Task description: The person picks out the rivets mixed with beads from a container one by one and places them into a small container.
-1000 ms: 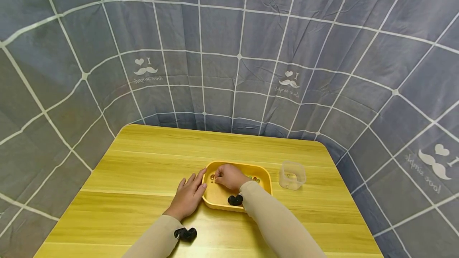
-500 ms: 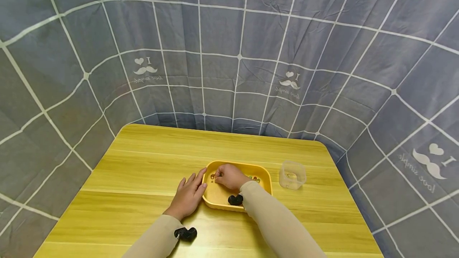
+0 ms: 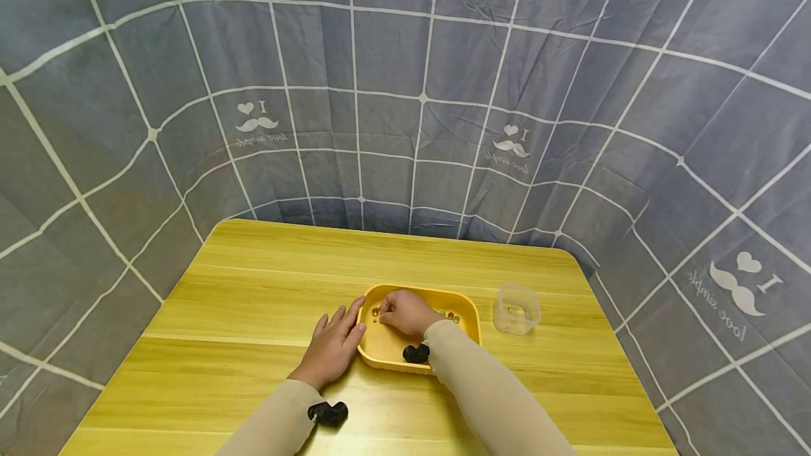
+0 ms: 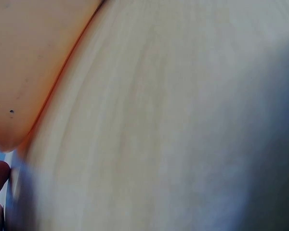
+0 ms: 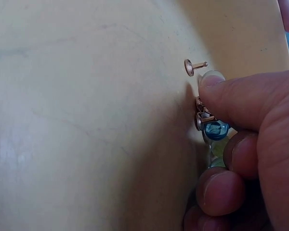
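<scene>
My right hand point(image 3: 405, 312) reaches into a yellow tray point(image 3: 418, 366), fingers curled, with the thumb bent down towards its floor. In the right wrist view, the thumb partly covers copper-coloured tacks point(image 5: 199, 121) with round heads and thin stems. A lone tack point(image 5: 189, 67) stands on its head just beyond the thumb tip. Between the thumb and curled fingers shows a blue glass bead point(image 5: 216, 130), with greenish ones below it. Whether the fingertips pinch any piece is hidden. My left hand point(image 3: 332, 345) lies with extended fingers against the tray's left wall, thumb and fingertips touching its rim.
Several coloured beads point(image 3: 451, 317) lie along the tray's right side, partly behind the right forearm. A clear square plastic container point(image 3: 516, 309) stands right of the tray, with something small and yellowish in it. The wooden table point(image 3: 253, 301) meets a grey checked curtain point(image 3: 393, 125) at the back.
Both hands, the tray and the clear container stay where they were. Only the curtain on the right side has shifted to the left.
</scene>
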`<state>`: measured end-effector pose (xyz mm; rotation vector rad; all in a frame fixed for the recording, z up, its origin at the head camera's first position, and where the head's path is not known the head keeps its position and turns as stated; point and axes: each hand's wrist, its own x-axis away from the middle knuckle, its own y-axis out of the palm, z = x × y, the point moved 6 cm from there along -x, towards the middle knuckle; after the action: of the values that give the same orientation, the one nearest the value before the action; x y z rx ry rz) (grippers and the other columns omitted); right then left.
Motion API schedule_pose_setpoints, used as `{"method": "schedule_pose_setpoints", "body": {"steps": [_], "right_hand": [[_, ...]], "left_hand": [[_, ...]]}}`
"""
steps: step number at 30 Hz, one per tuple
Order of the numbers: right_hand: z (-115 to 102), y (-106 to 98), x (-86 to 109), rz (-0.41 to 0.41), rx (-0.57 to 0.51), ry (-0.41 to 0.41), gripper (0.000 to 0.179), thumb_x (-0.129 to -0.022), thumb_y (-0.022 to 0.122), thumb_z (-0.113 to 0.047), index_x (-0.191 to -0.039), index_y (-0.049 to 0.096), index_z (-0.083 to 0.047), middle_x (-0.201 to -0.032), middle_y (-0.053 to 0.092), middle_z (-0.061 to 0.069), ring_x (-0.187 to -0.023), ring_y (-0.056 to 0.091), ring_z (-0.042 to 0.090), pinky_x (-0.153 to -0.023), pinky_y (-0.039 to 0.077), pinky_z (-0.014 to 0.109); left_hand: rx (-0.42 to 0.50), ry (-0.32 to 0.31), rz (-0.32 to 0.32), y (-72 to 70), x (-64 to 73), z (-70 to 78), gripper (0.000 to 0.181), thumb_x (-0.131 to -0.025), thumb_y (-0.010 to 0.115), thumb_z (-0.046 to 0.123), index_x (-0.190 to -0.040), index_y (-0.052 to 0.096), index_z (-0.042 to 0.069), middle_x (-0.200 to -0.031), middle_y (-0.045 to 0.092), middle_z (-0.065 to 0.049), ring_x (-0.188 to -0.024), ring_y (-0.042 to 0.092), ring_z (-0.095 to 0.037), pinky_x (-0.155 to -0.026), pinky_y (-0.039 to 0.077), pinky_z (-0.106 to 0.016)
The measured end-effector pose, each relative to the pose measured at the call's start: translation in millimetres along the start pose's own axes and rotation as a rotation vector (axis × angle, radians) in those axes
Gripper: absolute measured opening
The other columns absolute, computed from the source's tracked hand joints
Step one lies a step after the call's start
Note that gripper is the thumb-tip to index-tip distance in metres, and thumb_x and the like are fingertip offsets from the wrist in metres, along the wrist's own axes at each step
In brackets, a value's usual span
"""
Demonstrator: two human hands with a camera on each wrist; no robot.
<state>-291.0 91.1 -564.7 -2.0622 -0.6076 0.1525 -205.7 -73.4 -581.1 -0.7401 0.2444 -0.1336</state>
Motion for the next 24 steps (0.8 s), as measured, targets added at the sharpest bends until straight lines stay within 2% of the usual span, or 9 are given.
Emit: {"method": "schedule_pose_setpoints", "body": {"steps": [13, 24], "right_hand": [[0.6, 0.4, 0.1, -0.001, -0.001, 0.005, 0.009, -0.098, 0.075, -0.021, -0.089, 0.073, -0.018, -0.082, 0.065, -0.009, -0.069, 0.053, 0.007, -0.069, 0.046, 0.021], [1.8, 1.0, 0.8, 0.002, -0.012, 0.001, 0.009, -0.098, 0.075, -0.021, -0.089, 0.072, -0.018, -0.078, 0.063, -0.009, -0.067, 0.052, 0.006, -0.065, 0.044, 0.020]], "left_hand": [[-0.002, -0.012, -0.029, -0.8, -0.2, 0.6, 0.056, -0.114, 0.044, 0.036, -0.168, 0.031, 0.029, -0.162, 0.051, -0.011, -0.156, 0.035, -0.046, -0.129, 0.011, -0.067], [-0.001, 0.009, 0.008, -0.6, 1.1, 2.0, 0.054, -0.114, 0.046, 0.033, -0.167, 0.035, 0.026, -0.159, 0.054, -0.013, -0.153, 0.039, -0.048, -0.127, 0.013, -0.069]]}}
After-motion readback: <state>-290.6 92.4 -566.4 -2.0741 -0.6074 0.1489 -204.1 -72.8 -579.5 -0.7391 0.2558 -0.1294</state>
